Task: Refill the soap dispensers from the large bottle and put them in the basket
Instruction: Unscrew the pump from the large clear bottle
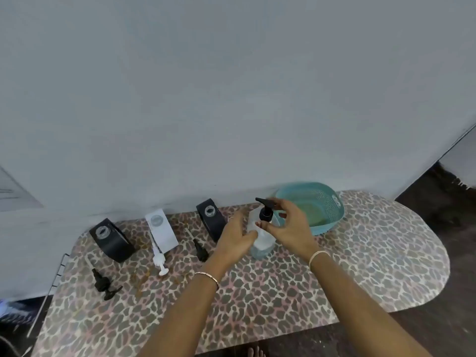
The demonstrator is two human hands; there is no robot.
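Note:
A clear large bottle point(262, 244) with a little bluish liquid stands upright on the leopard-print table point(257, 292). My left hand point(235, 234) grips its body. My right hand point(288, 224) pinches the collar of its black pump head point(265, 208). Three open soap dispensers stand along the wall: a black dispenser point(110, 239) at left, a white dispenser point(161, 229) beside it, and a second black dispenser point(212, 219) right of that. Their pumps lie in front: a black pump point(104, 282), a white pump point(158, 256), a small black pump point(199, 248). The teal basket point(332, 212) sits behind my right hand.
A grey wall runs right behind the table. Brown smears point(140, 276) mark the tabletop near the loose pumps. A wire rack edge point(60, 269) pokes out at the table's left end. Dark floor lies to the right and in front.

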